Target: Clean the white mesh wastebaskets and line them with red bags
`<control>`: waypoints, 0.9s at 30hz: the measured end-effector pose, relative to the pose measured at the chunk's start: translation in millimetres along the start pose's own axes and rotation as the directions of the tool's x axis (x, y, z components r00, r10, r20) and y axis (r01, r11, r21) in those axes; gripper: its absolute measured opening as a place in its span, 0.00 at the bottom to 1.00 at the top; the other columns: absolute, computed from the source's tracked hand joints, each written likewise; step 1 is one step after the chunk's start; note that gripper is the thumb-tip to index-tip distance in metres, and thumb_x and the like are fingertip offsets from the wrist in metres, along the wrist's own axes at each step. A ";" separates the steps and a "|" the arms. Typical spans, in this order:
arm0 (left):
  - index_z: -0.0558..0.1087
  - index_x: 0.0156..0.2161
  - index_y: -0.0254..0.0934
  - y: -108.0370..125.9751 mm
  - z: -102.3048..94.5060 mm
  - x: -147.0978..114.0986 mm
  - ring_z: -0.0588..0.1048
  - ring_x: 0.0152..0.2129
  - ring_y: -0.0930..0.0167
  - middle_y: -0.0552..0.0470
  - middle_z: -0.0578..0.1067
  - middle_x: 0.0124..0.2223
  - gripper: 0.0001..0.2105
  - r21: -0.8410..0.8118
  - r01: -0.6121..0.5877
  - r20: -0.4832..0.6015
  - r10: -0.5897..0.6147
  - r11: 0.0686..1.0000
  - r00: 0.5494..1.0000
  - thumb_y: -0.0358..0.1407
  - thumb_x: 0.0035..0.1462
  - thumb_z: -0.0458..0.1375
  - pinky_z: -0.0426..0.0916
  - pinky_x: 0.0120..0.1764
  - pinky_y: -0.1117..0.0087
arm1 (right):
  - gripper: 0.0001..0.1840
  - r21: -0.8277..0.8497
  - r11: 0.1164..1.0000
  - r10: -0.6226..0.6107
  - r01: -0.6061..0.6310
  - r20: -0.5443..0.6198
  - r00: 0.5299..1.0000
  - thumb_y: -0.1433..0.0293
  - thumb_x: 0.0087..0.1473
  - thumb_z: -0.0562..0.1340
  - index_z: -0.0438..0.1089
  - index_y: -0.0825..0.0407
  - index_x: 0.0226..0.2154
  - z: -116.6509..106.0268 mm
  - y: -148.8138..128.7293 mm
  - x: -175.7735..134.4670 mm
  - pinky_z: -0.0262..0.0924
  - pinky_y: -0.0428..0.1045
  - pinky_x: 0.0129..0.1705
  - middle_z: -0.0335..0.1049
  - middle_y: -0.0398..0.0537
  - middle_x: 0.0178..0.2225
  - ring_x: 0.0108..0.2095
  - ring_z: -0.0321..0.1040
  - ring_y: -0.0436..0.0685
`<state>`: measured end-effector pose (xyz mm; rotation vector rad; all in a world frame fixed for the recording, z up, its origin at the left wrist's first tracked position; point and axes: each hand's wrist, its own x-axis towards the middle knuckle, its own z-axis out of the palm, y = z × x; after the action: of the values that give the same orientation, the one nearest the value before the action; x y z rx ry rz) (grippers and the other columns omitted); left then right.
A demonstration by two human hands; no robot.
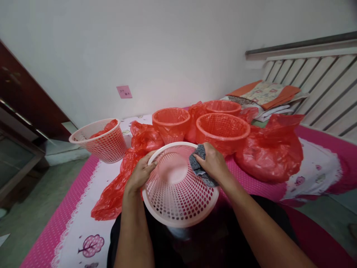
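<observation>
A pale pink perforated plastic basket (178, 222) is tipped over my lap, its wide mouth facing me. My left hand (142, 173) grips its rim at the left, thumb over the edge. In my right hand (213, 163) is a grey cloth (198, 162), pressed against the right side of the rim and wall. Part of the cloth hangs below the fingers. Just beyond stand two baskets lined with red plastic bags, the left lined basket (171, 116) and the right lined basket (223, 139). A loose red bag (117, 193) lies by my left forearm.
Another pink basket (102, 145) with red plastic inside stands at the left. Farther back is a third lined basket (223, 107). A puffed red bag (270, 152) sits at the right, before folded textiles (267, 95). The pink-and-white bedspread (75, 227) ends at the left over the floor.
</observation>
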<state>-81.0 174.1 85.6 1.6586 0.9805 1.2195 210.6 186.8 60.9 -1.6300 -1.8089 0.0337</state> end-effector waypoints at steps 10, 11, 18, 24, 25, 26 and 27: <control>0.79 0.58 0.38 -6.0 0.4 0.1 0.76 0.58 0.55 0.43 0.80 0.60 0.26 -0.096 0.053 -0.029 -0.056 0.994 0.998 0.44 0.55 0.71 0.63 0.66 0.53 | 0.14 0.089 0.964 0.242 -0.249 0.084 0.967 0.59 0.61 0.61 0.63 0.48 0.45 1.2 26.2 -54.9 0.57 0.51 0.32 0.76 0.51 0.33 0.31 0.75 0.64; 0.79 0.59 0.39 -6.2 0.5 -0.1 0.75 0.59 0.55 0.42 0.79 0.61 0.27 -0.108 0.052 -0.026 -0.055 0.993 0.998 0.44 0.56 0.71 0.62 0.67 0.53 | 0.14 0.103 0.962 0.244 -0.252 0.081 0.966 0.59 0.61 0.61 0.64 0.48 0.45 2.2 26.8 -57.6 0.58 0.51 0.32 0.77 0.51 0.33 0.31 0.75 0.63; 0.75 0.65 0.42 -2.0 3.9 -2.2 0.70 0.66 0.55 0.43 0.77 0.65 0.32 -0.151 0.033 -0.050 -0.041 0.988 0.998 0.43 0.57 0.71 0.57 0.70 0.52 | 0.14 0.231 0.929 0.276 -0.288 0.084 0.958 0.58 0.57 0.61 0.65 0.47 0.43 2.7 32.5 -67.8 0.63 0.53 0.34 0.78 0.52 0.34 0.33 0.77 0.65; 0.75 0.64 0.41 0.2 9.6 0.8 0.74 0.62 0.56 0.44 0.77 0.64 0.31 -0.214 0.043 -0.107 -0.067 0.976 0.992 0.38 0.54 0.71 0.61 0.69 0.54 | 0.15 0.313 0.917 0.264 -0.246 -0.016 0.964 0.55 0.54 0.62 0.66 0.47 0.38 -19.7 39.7 -48.8 0.66 0.55 0.38 0.77 0.50 0.33 0.35 0.75 0.64; 0.75 0.64 0.41 -2.6 9.6 2.2 0.74 0.61 0.56 0.44 0.78 0.63 0.32 -0.221 0.055 -0.112 -0.081 0.974 0.990 0.38 0.54 0.71 0.62 0.68 0.54 | 0.15 0.312 0.921 0.249 -0.233 -0.012 0.968 0.55 0.54 0.63 0.67 0.47 0.38 -20.9 39.9 -45.5 0.66 0.55 0.39 0.77 0.51 0.34 0.36 0.75 0.64; 0.75 0.64 0.41 -6.1 9.4 3.6 0.75 0.61 0.56 0.44 0.78 0.63 0.33 -0.226 0.069 -0.113 -0.097 0.972 0.989 0.39 0.53 0.71 0.63 0.67 0.54 | 0.15 0.308 0.923 0.239 -0.229 0.003 0.971 0.55 0.54 0.62 0.67 0.47 0.38 -20.8 39.9 -43.1 0.66 0.56 0.40 0.78 0.51 0.35 0.37 0.75 0.65; 0.75 0.64 0.41 -9.9 8.9 4.8 0.76 0.60 0.56 0.44 0.79 0.62 0.33 -0.231 0.085 -0.109 -0.113 0.969 0.988 0.40 0.52 0.72 0.64 0.66 0.54 | 0.14 0.305 0.924 0.238 -0.233 0.020 0.971 0.56 0.54 0.62 0.67 0.48 0.39 -19.7 39.6 -41.8 0.66 0.56 0.40 0.78 0.52 0.35 0.37 0.75 0.65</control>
<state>-72.4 180.4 76.4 1.3565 0.9479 1.3239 253.6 150.0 38.5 -1.6045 -1.4972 0.3879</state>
